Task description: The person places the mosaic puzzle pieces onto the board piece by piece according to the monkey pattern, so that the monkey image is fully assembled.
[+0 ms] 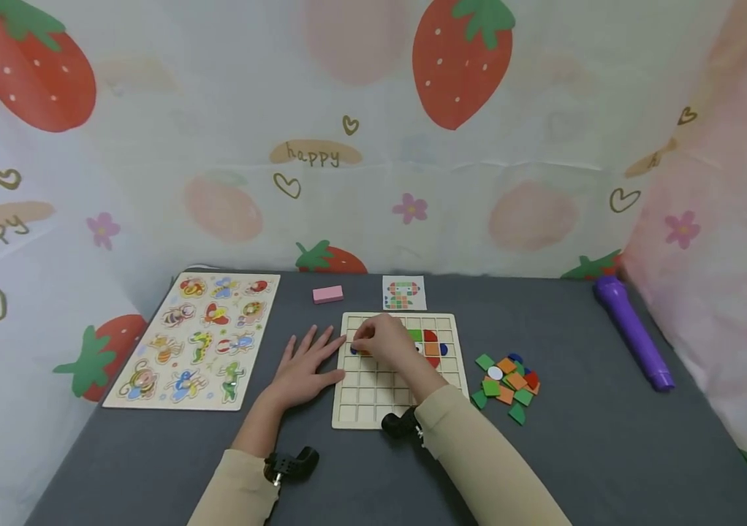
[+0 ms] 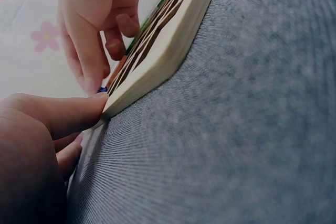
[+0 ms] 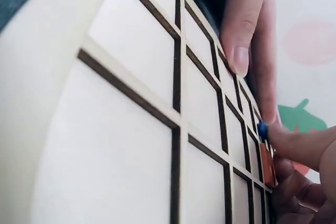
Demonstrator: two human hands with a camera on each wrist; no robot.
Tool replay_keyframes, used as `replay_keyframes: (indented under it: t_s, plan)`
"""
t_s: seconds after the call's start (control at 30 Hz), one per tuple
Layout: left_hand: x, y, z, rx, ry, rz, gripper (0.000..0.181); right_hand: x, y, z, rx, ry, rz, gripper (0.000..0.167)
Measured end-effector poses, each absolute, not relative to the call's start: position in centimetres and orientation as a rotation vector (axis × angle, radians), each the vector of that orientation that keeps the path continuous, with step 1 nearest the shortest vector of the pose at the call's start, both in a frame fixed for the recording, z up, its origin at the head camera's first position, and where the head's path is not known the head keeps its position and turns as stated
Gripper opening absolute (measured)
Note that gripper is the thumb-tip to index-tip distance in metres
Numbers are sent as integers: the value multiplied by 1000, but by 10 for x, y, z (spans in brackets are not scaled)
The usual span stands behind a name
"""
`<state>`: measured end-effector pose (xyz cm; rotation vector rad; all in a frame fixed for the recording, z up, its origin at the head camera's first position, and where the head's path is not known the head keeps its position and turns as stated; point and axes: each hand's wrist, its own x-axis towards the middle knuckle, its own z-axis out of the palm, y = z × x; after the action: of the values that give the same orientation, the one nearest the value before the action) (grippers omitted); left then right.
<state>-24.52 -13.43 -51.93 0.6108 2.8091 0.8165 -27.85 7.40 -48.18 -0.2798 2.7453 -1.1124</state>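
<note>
My left hand [image 1: 304, 372] lies spread on the table at the left of the wooden grid board [image 1: 367, 416], its thumb and a fingertip touching the board's edge. Over the board's upper left is my right hand [image 1: 389, 347]. In the left wrist view, one extended finger of the right hand [image 2: 94, 30] touches a small blue piece [image 2: 103, 89], its other fingers loosely bent. Beside the blue piece [image 3: 262, 129], an orange piece [image 3: 268, 165] sits in the grid. Red, green, orange [image 1: 432, 349] and blue [image 1: 443, 349] pieces occupy cells right of the hand, which hides some cells.
Loose coloured pieces [image 1: 506, 393] lie right of the board. A small pattern card [image 1: 403, 293] and a pink block [image 1: 327, 294] are behind it. An insect picture board [image 1: 199, 372] lies at the left, a purple cylinder [image 1: 633, 332] at the far right.
</note>
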Motion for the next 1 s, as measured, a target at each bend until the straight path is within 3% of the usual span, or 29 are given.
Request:
replay_keyframes:
  t_s: [0.5, 1.0]
  plan:
    - [-244, -133, -515, 610, 2815, 835, 69, -274, 72, -477, -283, 2816, -957, 9]
    - [-244, -132, -515, 593, 2808, 833, 70, -244, 116, -464, -232, 2810, -1152, 19]
